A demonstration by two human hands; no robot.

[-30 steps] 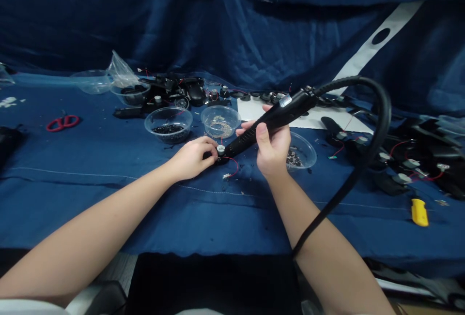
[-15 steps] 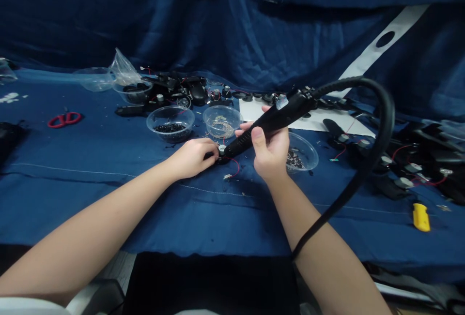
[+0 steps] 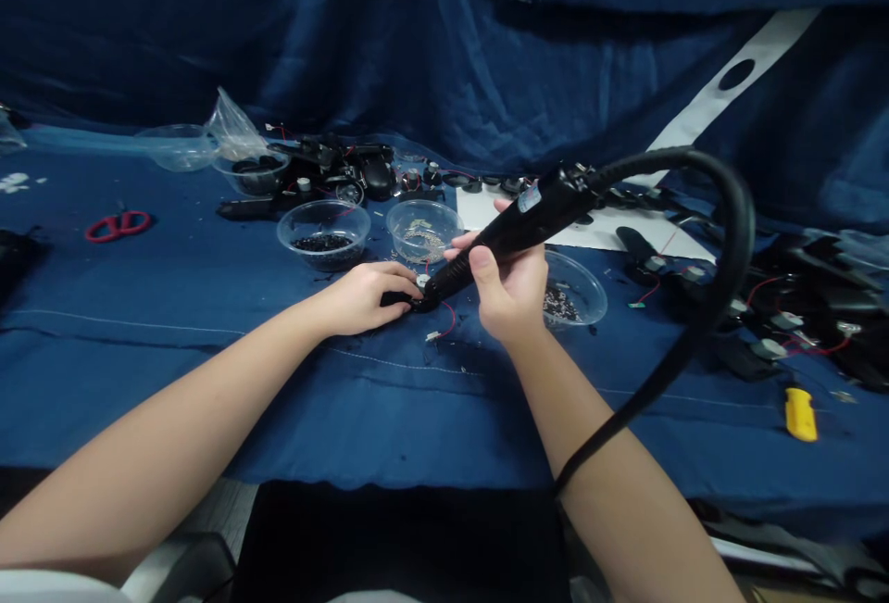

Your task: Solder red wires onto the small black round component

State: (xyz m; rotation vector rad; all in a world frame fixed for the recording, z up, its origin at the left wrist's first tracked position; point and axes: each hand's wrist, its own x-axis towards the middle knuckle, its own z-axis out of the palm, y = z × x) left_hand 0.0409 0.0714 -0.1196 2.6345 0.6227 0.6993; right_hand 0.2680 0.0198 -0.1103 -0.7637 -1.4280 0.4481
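Observation:
My right hand is wrapped around a black corded electric screwdriver, which slants down to the left. Its tip end meets a small black part with a silver-white motor on the blue cloth. My left hand grips that part from the left, fingers curled over it; much of the part is hidden by the fingers and the tool. A red wire with a small white connector trails from it across the cloth. The screwdriver's thick cable loops over my right forearm.
Just beyond my hands stand clear bowls of small black pieces and small metallic pieces; another bowl is at right. Red-handled scissors lie left, a yellow-handled tool right. Black parts with motors crowd the right and back.
The view has shifted slightly. My left-hand fingers lie a little flatter over the motor part, and the screwdriver stays on it with barely any movement.

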